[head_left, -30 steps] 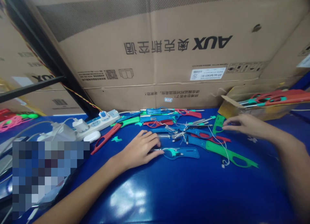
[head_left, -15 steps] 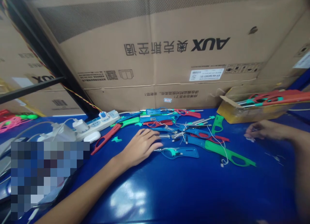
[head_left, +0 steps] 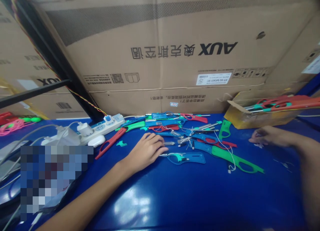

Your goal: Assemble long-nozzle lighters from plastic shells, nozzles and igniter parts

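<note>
My left hand lies palm down on the blue table, its fingers bent and a little apart, touching the ends of metal tubes beside a blue lighter shell. On the right, my right hand is closed near the table over small white bits; what its fingers hold is too blurred to name. Between the hands lies a pile of blue, red and green lighter shells, with a green shell and a thin white wire at its right side.
A torn cardboard box with red lighters stands behind my right hand. A white power strip with plugs and cables lies at the left, near a red shell. Large cartons rise behind the table.
The view has shifted slightly. My right hand has moved a little to the left; my left hand stays in place.
</note>
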A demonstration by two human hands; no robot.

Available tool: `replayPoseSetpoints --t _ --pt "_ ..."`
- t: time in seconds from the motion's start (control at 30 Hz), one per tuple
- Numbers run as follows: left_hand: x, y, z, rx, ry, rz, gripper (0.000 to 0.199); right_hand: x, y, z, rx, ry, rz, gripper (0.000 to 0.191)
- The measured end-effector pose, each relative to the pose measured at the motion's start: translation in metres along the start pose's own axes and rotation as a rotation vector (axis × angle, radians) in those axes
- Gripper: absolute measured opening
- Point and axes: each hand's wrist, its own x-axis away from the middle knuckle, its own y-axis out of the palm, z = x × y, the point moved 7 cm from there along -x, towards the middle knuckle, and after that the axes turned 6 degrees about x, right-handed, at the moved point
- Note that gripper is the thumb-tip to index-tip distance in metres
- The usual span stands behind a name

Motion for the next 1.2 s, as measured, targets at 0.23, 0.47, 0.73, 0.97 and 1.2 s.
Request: replayPoseSetpoints --t 0.23,0.47,0.73,0.97,1.2 --pt "0.002 -0.006 0.007 0.083 0.104 0.096 0.019 -0.002 0.028 -0.06 -0.036 -0.096 -0.318 0.044" --pt "0.003 -0.015 0.017 0.181 0.198 0.201 0.009 0.022 0.043 -0.181 -0.124 -0.508 -0.217 0.029" --pt "0.004 -0.015 0.015 0.239 0.15 0.238 0.009 0.051 0.059 -0.228 -0.197 -0.662 -0.22 0.024" --pt "0.004 -0.013 0.026 0.154 0.137 0.186 0.032 0.056 0.061 -0.233 -0.193 -0.691 -0.158 0.022" --pt "0.004 -0.012 0.033 0.261 0.143 0.147 0.016 0.062 0.06 -0.244 -0.273 -0.722 -0.163 0.018"
